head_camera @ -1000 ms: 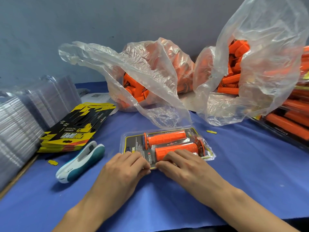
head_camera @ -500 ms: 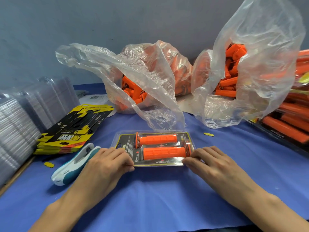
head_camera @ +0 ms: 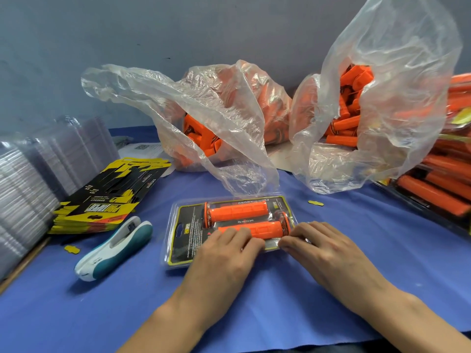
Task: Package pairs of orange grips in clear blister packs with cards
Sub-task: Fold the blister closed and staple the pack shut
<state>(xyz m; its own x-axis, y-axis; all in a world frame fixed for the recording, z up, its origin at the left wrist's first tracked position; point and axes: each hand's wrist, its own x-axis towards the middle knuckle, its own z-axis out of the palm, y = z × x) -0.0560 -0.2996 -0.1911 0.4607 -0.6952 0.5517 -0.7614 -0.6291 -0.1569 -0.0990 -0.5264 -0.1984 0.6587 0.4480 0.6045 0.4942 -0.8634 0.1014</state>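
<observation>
Clear plastic blister shells (head_camera: 23,200) stand stacked along the left edge of the frame; just right of them lies a fanned stack of black-and-yellow cards (head_camera: 102,200), and below it a white-and-teal stapler (head_camera: 114,248) rests on the blue cloth (head_camera: 76,314). At lower centre the blister pack (head_camera: 178,225) lies flat on the cloth with its card inside and two orange grips (head_camera: 237,210) seated side by side, one behind the other. The left hand (head_camera: 224,258) lies palm down over the pack's near edge, its fingers extended and pressing beside the nearer grip, clasping nothing; the right hand (head_camera: 323,250) is also palm down, with gently bent fingertips pressing on the pack's near right corner, nothing enclosed in it. Behind the pack, across the middle of the frame, sit two crumpled clear bags (head_camera: 216,110) holding loose orange grips; at the right edge a pile of finished packs (head_camera: 438,189) leans in rows.
</observation>
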